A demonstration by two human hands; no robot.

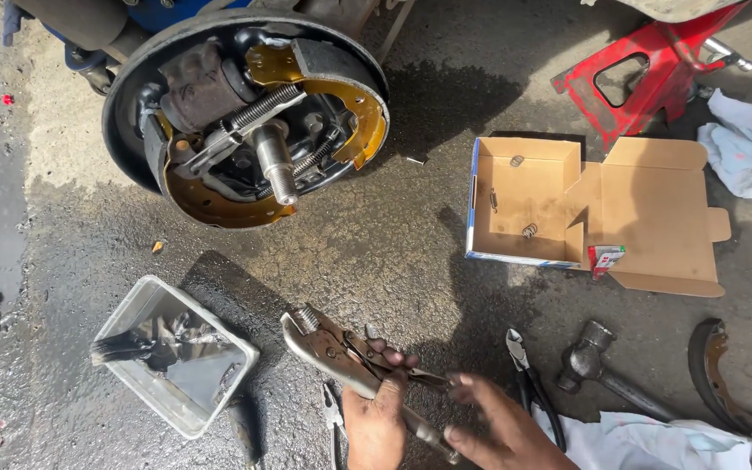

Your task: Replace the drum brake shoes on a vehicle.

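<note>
Beyond the fingers, an open cardboard box (524,209) holds small springs (529,231); left of them, a tray (145,305) holds a brush (124,348). Left hand (376,418) fingers wrap the locking pliers (341,357); right hand (498,431), partly cut off, pinches their handle end.

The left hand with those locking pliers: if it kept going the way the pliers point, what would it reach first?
Probably bare wet ground, then the brake assembly. The left hand aims the locking pliers up-left; depth is unclear.

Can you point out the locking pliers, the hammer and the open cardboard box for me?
locking pliers (328,352): head view, on the metal body behind the jaws.
hammer (587,355): head view, on the steel head.
open cardboard box (528,187): head view, on its bare inner floor.
</note>
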